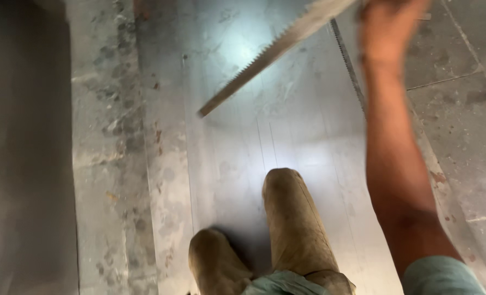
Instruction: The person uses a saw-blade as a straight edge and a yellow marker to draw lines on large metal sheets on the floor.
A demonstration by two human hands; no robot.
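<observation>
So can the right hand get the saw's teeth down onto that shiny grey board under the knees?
Probably yes. The right hand already grips the saw, whose blade hangs above the board with nothing between them.

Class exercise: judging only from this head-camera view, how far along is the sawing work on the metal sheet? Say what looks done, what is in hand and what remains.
Done: no finished cut through the metal sheet is visible. In hand: the right hand holds the hand saw lifted above the sheet, its teeth off the surface, while both knees rest on the sheet. Left: by the look of it, the sawing itself. The left hand is out of view.
</observation>
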